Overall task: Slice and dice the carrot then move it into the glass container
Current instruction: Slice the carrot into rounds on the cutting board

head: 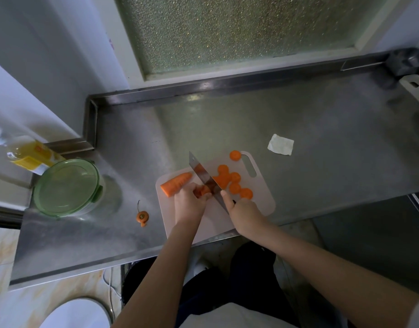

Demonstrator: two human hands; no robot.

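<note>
The carrot stub being cut sits mid-board, pinched under the curled fingers of the left hand, with the knife standing on it right beside those fingertips. Carrot is hard and stiff, so I'd guess it won't squash. It's round though, so it'll want to roll, and a stub that short leaves little room to hold. Best bet is keeping the fingertips tucked well back from the blade.

The right hand is wrapped round the handle, index finger laid along the blade's back. The slices lie on the far right part of the board. They're light and look easy to scoop or slide off later, and one has strayed up by the board's handle hole. A bigger tapered piece waits at the board's left edge.

Off the board's left there's the cut-off top, and further left the container with its green lid on. A paper scrap lies past the board's far right corner.
</note>
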